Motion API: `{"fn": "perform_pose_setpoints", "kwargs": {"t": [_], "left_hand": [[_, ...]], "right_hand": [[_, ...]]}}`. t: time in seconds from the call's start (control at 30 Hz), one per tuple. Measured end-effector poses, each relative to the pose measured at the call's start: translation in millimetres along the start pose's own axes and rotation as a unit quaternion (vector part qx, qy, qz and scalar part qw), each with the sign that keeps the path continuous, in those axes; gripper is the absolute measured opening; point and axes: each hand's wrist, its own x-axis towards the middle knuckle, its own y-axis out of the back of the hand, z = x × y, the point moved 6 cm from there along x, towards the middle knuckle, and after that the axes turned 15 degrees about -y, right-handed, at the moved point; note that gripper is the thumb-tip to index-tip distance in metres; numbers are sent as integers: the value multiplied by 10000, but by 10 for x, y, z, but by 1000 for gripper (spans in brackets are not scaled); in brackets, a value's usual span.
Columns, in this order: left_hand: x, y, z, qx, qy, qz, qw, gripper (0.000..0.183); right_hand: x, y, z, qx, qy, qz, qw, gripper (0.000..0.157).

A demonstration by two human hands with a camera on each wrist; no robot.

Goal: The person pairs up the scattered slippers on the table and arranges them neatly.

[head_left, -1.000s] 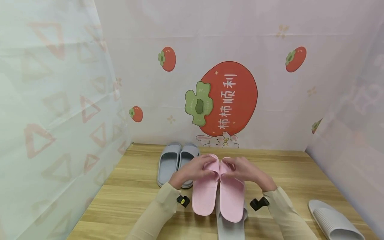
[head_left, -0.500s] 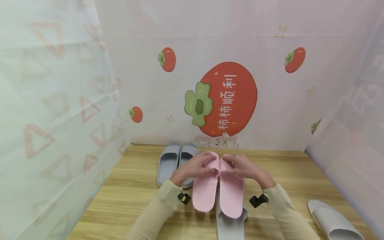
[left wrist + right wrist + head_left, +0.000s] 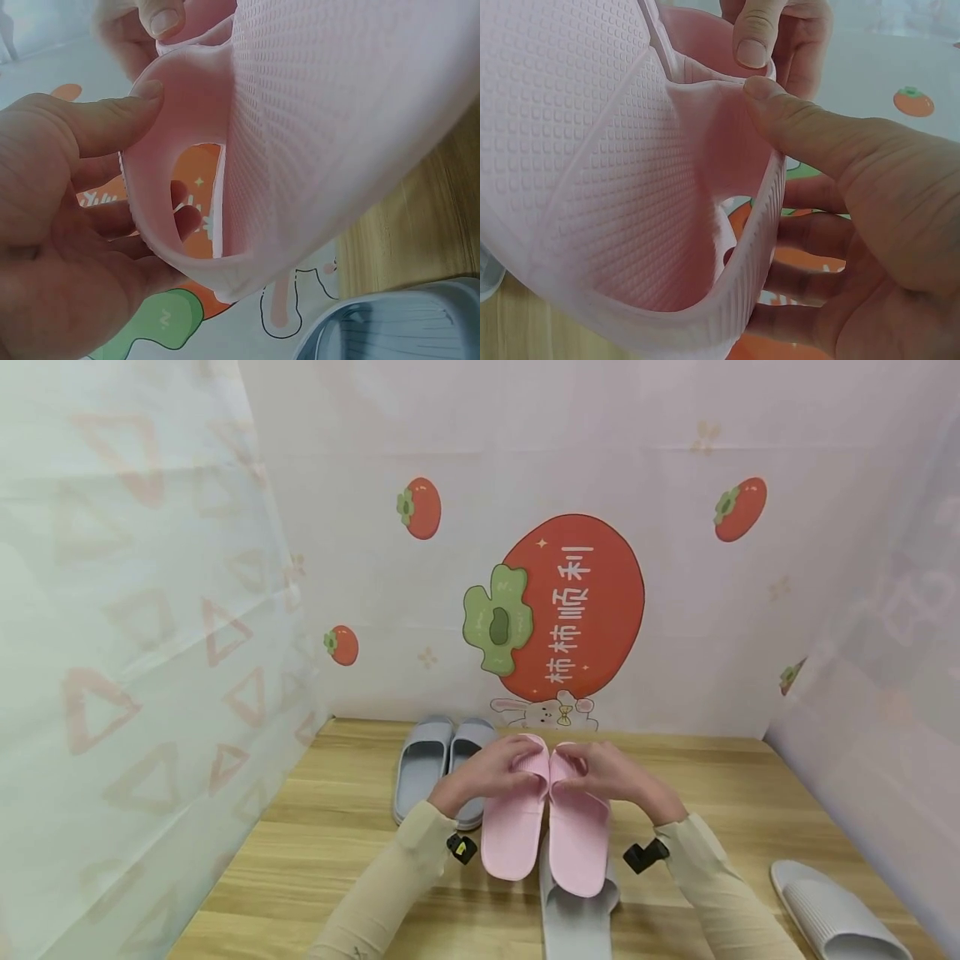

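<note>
My left hand (image 3: 491,770) grips the strap of one pink slipper (image 3: 512,843), thumb inside the opening and fingers over the ribbed outside. The matching pink slipper (image 3: 579,856) is held the same way by my right hand (image 3: 611,772). Side by side, nearly touching at the straps, both point toward the back wall with their heels toward me. In the left wrist view the left pink slipper (image 3: 322,120) hangs above the wooden surface. Part of a light grey slipper (image 3: 576,931) shows beneath the right pink one, its front end covered.
A blue-grey pair of slippers (image 3: 420,777) stands at the back left, its right one partly behind my left hand. Another light grey slipper (image 3: 840,910) lies at the front right of the wooden surface (image 3: 697,802). Patterned cloth walls (image 3: 675,677) close off the back and sides.
Both hands have moved slightly away from me with the two pink slippers, uncovering more of the light grey slipper beneath. The other slippers stay where they were.
</note>
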Motion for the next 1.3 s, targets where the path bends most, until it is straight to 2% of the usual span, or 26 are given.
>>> {"fn": "perform_pose_setpoints", "kwargs": {"t": [0.2, 0.57, 0.77, 1.07, 1.3], "left_hand": [[45, 10, -21, 153, -50, 71, 9998, 56], [96, -37, -120, 38, 140, 28, 9999, 55], [136, -70, -187, 45, 301, 7, 9995, 55], [193, -72, -235, -192, 394, 152, 9989, 54], [248, -51, -279, -202, 406, 270, 9986, 53]], "right_hand": [[57, 9, 27, -26, 63, 32, 10000, 41], [122, 6, 110, -37, -133, -68, 9999, 44], [162, 14, 160, -54, -65, 4, 10000, 44], [205, 24, 213, 55, -140, -70, 9999, 44], [250, 56, 240, -2, -210, 51, 9998, 44]]}}
